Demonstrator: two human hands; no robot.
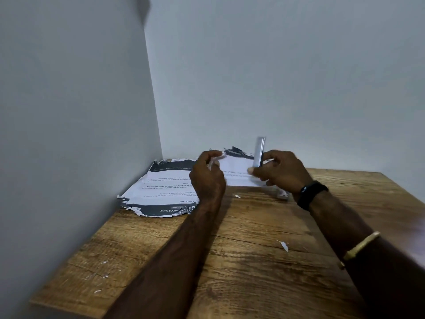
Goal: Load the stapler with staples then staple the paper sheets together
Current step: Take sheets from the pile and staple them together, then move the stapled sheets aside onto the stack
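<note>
Above the far end of the wooden table (241, 261), right hand (281, 174) closed round a silvery bar (259, 151) held upright — probably the raised stapler arm or a stick of staples, too blurred to say which. Left hand (208, 174) curled beside it, fingertips pinched on something small and pale, perhaps staples or a paper corner; cannot tell. Torn printed paper sheets (165, 187) flat in the corner against the wall, just behind and left of both hands. Small metal piece (282, 195) on the table under the right wrist, partly hidden.

Judged mid-load. Best done slowly: steady the bar, line the strip up with the channel, legs down, slide fully home — then shut until it clicks. Worth squaring the ragged sheets before stapling; scattered paper scraps (284, 245) kept clear of the magazine.
</note>
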